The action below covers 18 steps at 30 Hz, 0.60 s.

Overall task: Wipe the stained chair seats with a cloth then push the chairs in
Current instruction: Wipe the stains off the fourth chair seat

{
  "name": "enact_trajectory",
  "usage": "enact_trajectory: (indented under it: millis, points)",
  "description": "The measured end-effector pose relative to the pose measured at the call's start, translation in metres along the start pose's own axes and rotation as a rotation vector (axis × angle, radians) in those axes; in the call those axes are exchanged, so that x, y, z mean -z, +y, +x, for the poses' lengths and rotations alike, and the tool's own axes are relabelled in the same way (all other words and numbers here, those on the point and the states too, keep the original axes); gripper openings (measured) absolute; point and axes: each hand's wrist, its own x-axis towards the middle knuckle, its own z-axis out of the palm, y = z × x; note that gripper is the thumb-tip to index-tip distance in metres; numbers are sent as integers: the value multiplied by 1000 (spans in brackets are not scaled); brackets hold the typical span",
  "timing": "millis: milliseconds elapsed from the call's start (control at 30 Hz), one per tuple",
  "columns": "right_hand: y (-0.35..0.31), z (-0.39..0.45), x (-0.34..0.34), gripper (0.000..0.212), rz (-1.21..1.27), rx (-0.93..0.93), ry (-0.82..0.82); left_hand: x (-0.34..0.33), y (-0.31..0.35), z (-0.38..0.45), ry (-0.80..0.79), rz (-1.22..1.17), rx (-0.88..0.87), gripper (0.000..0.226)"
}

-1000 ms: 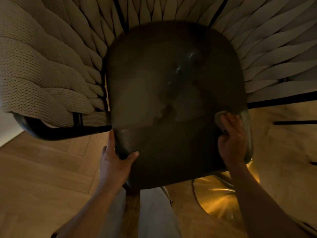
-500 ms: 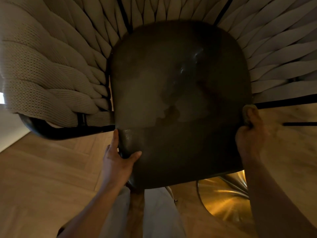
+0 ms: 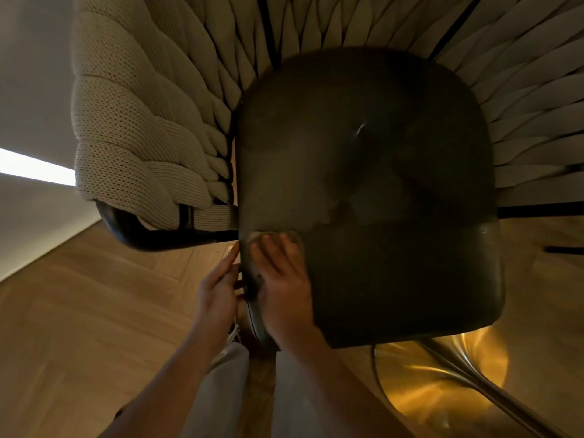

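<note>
Wiping is the step in hand. The right hand (image 3: 286, 289) presses the cloth (image 3: 271, 237) flat, fingers straight, on the seat (image 3: 379, 184) at its 8 o'clock corner. The left hand (image 3: 218, 287) grips that edge, fingers curled. Next, probably, sweep toward the pale stain at 12 o'clock.

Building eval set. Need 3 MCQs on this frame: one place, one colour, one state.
1. Where on the seat is the right hand?
A. front-left corner
B. back-right corner
C. centre

2. What colour is the woven chair back?
A. red
B. beige
C. blue

3. How is the right hand placed on the cloth?
A. lifted clear of it
B. fingers laid flat on it
C. wringing it in a fist

Key: 1 A, it lies beside the left hand at the near left edge. 2 B, the knit bands are pale beige. 3 B, straight fingers cover the cloth against the seat.
</note>
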Motion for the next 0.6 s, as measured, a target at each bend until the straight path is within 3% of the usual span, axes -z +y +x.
enact_trajectory:
  millis: [233, 300, 400, 600]
  points:
    - [-4, 10, -9, 52, -49, 179, -84, -9, 1, -5, 108, -56, 3, 38]
    - [13, 10, 3, 48, -89, 200, -62, -15, 0, -6, 136, 137, -81, 41]
    - [47, 9, 25, 49, -146, 133, 1, -25, 0, -12, 163, 600, -270, 65]
    - [136, 2, 82, 75, -218, -85, 113, -34, 1, -12, 193, 863, -350, 80]
